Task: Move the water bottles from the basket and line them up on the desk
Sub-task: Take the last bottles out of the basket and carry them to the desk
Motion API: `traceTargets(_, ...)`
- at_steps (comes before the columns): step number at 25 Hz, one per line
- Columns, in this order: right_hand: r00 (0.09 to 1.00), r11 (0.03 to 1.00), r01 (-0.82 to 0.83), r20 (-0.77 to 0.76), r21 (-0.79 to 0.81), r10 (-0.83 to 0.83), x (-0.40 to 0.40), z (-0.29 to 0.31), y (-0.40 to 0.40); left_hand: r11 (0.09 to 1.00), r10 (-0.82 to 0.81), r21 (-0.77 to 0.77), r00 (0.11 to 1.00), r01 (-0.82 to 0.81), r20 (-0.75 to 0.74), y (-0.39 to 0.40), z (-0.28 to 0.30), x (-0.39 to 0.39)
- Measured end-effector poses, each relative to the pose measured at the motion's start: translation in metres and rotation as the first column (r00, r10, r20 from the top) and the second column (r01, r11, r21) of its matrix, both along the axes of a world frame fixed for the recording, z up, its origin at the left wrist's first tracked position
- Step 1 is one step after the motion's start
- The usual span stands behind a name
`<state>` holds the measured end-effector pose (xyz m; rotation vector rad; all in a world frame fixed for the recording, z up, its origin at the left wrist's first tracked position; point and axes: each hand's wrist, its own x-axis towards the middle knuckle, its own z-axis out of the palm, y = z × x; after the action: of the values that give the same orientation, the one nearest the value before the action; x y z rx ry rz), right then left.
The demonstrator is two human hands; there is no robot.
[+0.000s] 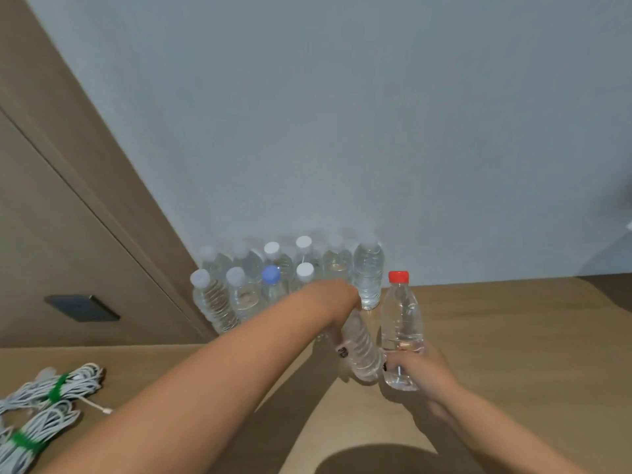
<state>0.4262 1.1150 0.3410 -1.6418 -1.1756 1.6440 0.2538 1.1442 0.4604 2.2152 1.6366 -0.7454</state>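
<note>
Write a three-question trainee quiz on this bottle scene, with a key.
1. True or false: the right hand grips the red-capped bottle.
2. Which cap colour appears once among the bottles by the wall: A green, B blue, C black?
3. Fill in: the left hand holds a tilted bottle by its ____ end.

Key: 1 true; 2 B; 3 top.

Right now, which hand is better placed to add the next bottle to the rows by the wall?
Probably the left hand. Its clear bottle is tilted, close to the front row's open end. The right hand holds the red-capped bottle upright, farther right of that end.
</note>
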Motion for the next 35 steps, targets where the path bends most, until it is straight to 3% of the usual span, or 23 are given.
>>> traceTargets(8,0.998,1.0,0.013,-0.062,-0.017,-0.014,-0.004,-0.028,0.063,0.991,0.13,-0.004,0.986,-0.13,0.104,0.048,0.003,0.003)
traceTargets(16,0.998,0.989,-0.019,0.057,0.148,0.011,-0.021,-0.066,0.095,0.946,0.299,0.073,0.939,-0.315,0.169,0.073,-0.01,-0.011)
traceTargets(20,0.978,0.983,-0.054,0.206,0.174,0.017,-0.027,-0.076,0.106,0.938,0.313,0.103,0.936,-0.332,0.162,0.075,-0.026,-0.013)
traceTargets(23,0.976,0.984,-0.068,0.216,0.164,0.031,-0.031,-0.08,0.106,0.934,0.303,0.151,0.94,-0.325,0.155,0.074,-0.034,-0.01)
traceTargets(27,0.97,0.949,-0.053,0.242,0.311,-0.025,-0.041,-0.088,0.1,0.921,0.297,0.217,0.943,-0.325,0.152,0.075,-0.036,-0.013)
traceTargets(30,0.913,0.89,-0.12,0.4,0.439,-0.074,-0.05,-0.092,0.098,0.917,0.274,0.261,0.951,-0.302,0.141,0.073,-0.038,-0.01)
traceTargets(35,0.899,0.911,-0.192,0.438,0.366,0.014,-0.051,-0.101,0.107,0.907,0.26,0.3,0.953,-0.296,0.154,0.07,-0.04,-0.01)
